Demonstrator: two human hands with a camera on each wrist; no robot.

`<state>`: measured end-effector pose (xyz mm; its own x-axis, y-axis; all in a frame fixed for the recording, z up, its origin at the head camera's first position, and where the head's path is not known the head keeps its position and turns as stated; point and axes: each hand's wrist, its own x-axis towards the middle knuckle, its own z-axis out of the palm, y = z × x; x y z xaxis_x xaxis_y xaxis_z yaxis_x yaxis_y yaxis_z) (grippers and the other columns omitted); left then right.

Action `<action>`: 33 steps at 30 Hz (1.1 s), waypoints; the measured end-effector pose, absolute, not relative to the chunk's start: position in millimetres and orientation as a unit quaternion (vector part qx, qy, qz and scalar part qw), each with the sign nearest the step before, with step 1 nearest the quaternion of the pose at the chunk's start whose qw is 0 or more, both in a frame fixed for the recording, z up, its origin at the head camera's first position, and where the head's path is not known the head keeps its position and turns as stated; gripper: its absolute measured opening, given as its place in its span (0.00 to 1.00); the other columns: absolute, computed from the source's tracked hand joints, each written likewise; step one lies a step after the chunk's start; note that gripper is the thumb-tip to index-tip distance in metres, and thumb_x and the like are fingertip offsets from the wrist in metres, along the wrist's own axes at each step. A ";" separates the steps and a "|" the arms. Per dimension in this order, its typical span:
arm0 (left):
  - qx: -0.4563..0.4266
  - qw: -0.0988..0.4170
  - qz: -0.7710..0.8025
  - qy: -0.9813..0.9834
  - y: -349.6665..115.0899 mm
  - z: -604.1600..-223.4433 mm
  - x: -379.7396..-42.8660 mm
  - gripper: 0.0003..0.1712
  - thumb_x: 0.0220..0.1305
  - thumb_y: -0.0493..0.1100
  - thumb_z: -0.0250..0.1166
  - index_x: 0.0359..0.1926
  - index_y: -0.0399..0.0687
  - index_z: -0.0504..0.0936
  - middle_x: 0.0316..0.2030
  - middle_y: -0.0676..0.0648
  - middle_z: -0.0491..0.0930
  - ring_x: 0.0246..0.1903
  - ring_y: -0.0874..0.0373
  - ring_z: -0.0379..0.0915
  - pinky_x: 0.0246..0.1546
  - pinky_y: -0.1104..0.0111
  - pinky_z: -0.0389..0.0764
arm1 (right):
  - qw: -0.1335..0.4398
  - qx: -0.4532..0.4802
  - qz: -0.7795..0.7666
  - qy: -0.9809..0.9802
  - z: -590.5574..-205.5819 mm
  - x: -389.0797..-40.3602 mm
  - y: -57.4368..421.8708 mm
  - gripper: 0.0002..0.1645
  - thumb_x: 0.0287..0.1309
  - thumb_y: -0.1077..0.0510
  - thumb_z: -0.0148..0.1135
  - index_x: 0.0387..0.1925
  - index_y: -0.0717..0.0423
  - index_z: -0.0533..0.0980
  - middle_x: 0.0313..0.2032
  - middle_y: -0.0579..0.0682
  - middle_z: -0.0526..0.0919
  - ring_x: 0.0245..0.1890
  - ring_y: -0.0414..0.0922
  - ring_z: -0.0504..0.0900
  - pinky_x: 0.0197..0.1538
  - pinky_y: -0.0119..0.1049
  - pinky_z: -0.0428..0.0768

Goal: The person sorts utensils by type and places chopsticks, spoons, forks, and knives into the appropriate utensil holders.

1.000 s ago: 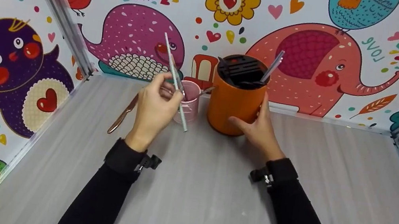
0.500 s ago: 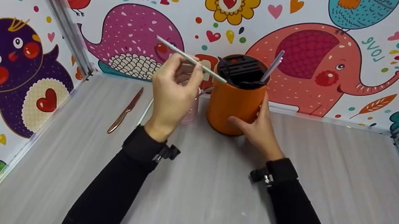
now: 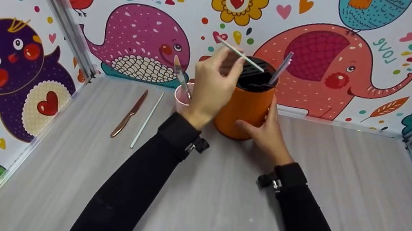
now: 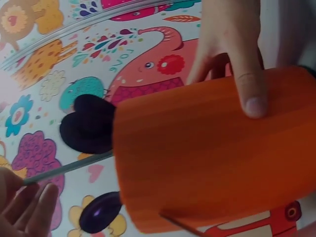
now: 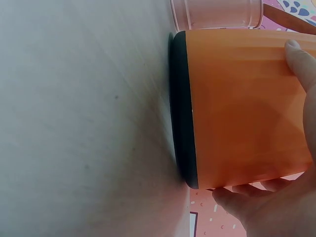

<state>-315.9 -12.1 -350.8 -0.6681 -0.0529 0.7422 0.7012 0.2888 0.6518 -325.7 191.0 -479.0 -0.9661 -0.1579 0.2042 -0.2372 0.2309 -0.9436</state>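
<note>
An orange cylindrical utensil holder (image 3: pixel 241 115) with a black slotted top stands on the table. My right hand (image 3: pixel 271 136) grips its right side, thumb across the front, as the right wrist view also shows. Above the rim, my left hand (image 3: pixel 217 84) pinches a pale chopstick (image 3: pixel 240 55) between thumb and fingers. The stick slants down toward the slots; in the left wrist view the chopstick (image 4: pixel 69 169) reaches the holder's mouth, and its far end is hidden there. Clear purplish handles (image 3: pixel 281 67) and dark rounded spoon-like ends (image 4: pixel 89 126) stick out of the holder.
Left of the holder stands a pink cup (image 3: pixel 182 97), partly behind my left wrist, with cutlery (image 3: pixel 181 76) leaning in it. A copper-coloured knife (image 3: pixel 129 115) and another pale chopstick (image 3: pixel 147 120) lie on the table (image 3: pixel 216 208). Patterned walls enclose the back and sides.
My left hand has carried the chopstick rightward from beside the pink cup to above the holder, tilting it flatter. The second chopstick on the table has come into sight. The right hand stays put.
</note>
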 end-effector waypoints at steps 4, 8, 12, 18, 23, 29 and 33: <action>-0.216 0.310 -0.545 -0.748 -3.4 -354.5 -323.2 0.12 0.80 0.42 0.68 0.55 0.40 0.89 0.49 0.45 0.95 0.46 0.57 0.94 0.53 0.73 0.90 | 0.049 0.140 0.609 -0.779 -480.8 -325.2 189.7 0.73 0.59 0.54 0.86 0.89 0.43 0.44 0.75 0.52 0.71 0.73 0.52 0.74 0.83 0.57 0.69; -0.217 0.308 -0.539 -0.753 -2.0 -354.9 -324.1 0.12 0.80 0.42 0.68 0.54 0.40 0.89 0.47 0.45 0.94 0.45 0.61 0.93 0.52 0.74 0.90 | 0.048 0.150 0.610 -0.777 -479.3 -325.0 188.4 0.71 0.60 0.53 0.86 0.89 0.40 0.45 0.75 0.50 0.72 0.72 0.50 0.75 0.83 0.56 0.71; -0.225 0.308 -0.528 -0.759 -1.8 -351.8 -324.5 0.12 0.80 0.43 0.66 0.54 0.41 0.90 0.46 0.46 0.94 0.45 0.62 0.92 0.53 0.74 0.90 | 0.055 0.153 0.610 -0.775 -478.8 -325.8 188.5 0.72 0.60 0.54 0.86 0.89 0.40 0.44 0.76 0.52 0.71 0.73 0.52 0.75 0.83 0.58 0.70; -0.222 0.268 -0.491 -0.799 2.8 -349.1 -330.1 0.13 0.80 0.45 0.66 0.54 0.45 0.92 0.49 0.48 0.95 0.48 0.61 0.92 0.55 0.73 0.88 | 0.057 0.148 0.611 -0.776 -481.7 -325.3 189.7 0.75 0.59 0.55 0.86 0.90 0.40 0.42 0.79 0.52 0.68 0.75 0.53 0.73 0.84 0.58 0.67; -0.223 0.217 -0.478 -0.821 7.4 -345.6 -337.4 0.16 0.81 0.46 0.64 0.57 0.44 0.92 0.53 0.47 0.94 0.53 0.59 0.91 0.59 0.70 0.88 | 0.058 0.147 0.611 -0.776 -483.5 -325.8 190.6 0.75 0.59 0.55 0.86 0.90 0.39 0.42 0.79 0.51 0.68 0.75 0.53 0.73 0.84 0.58 0.67; -0.215 0.147 -0.462 -0.847 11.4 -338.7 -343.0 0.18 0.83 0.44 0.64 0.62 0.40 0.90 0.56 0.44 0.93 0.55 0.57 0.89 0.63 0.69 0.87 | 0.047 0.137 0.607 -0.782 -483.6 -327.0 190.8 0.76 0.59 0.53 0.86 0.90 0.38 0.40 0.81 0.50 0.66 0.77 0.52 0.72 0.85 0.58 0.66; -0.216 0.117 -0.453 -0.857 14.0 -338.2 -345.4 0.18 0.83 0.45 0.64 0.60 0.40 0.91 0.52 0.45 0.94 0.51 0.56 0.89 0.59 0.69 0.88 | 0.050 0.137 0.605 -0.782 -483.4 -327.2 190.2 0.77 0.60 0.53 0.86 0.91 0.40 0.38 0.82 0.51 0.64 0.77 0.53 0.71 0.85 0.59 0.66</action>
